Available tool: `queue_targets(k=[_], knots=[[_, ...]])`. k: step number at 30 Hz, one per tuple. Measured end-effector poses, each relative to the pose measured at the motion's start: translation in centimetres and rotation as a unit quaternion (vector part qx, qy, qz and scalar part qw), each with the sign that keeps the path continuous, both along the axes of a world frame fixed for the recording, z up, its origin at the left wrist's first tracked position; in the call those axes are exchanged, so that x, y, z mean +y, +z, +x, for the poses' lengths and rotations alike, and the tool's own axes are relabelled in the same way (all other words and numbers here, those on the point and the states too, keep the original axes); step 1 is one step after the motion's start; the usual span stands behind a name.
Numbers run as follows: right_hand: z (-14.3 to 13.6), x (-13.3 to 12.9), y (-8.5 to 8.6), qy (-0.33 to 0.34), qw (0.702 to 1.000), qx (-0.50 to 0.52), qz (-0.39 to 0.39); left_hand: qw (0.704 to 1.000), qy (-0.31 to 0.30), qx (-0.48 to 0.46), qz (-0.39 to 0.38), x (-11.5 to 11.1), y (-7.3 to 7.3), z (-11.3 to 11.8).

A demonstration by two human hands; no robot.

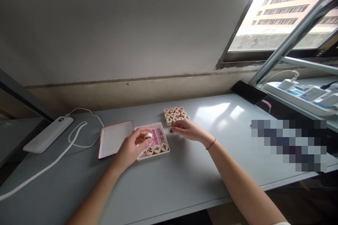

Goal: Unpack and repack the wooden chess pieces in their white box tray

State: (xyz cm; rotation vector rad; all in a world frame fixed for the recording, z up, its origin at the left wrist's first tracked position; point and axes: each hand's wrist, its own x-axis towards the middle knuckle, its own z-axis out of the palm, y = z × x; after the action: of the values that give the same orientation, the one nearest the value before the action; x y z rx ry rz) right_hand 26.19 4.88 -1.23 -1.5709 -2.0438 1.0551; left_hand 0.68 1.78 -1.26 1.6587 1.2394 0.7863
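Over an open white box [169, 148] my left hand [134, 145] pinches a round Chinese chess piece [148, 136], tilted on its edge. Along the box's near side lie three pieces with black characters, one of them a chess piece [157, 148] in the middle of that row. Pink-printed paper [157, 134] lines the box floor. To the right, my right hand [185, 129] has its fingertips closed on another chess piece [171, 130] at the near edge of a block of stacked pieces [173, 115], red characters behind and black in front. The fingers hide part of that block.
The box lid [116, 139] lies hollow side up, left of the box. A white power bank [49, 134] with a looping white cable [56, 160] is farther left. At right are a dark flat object [249, 92], a power strip [301, 98] on a shelf and a pixelated patch.
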Motion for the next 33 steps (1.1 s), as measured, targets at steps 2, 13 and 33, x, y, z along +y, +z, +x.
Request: queue_targets(k=[2, 13, 33], knots=[[0.2, 0.2, -0.6, -0.011, 1.000, -0.026, -0.007, 1.000, 0.011, 0.004, 0.003, 0.1, 0.1, 0.0], [-1.6, -1.1, 0.6, 0.033, 0.999, 0.019, 0.031, 0.994, -0.025, 0.081, 0.073, -0.8, 0.4, 0.9], [0.7, 0.5, -1.0, -0.034, 0.996, 0.002, -0.086, 0.978, -0.079, 0.144, 0.126, -1.1, 0.4, 0.9]])
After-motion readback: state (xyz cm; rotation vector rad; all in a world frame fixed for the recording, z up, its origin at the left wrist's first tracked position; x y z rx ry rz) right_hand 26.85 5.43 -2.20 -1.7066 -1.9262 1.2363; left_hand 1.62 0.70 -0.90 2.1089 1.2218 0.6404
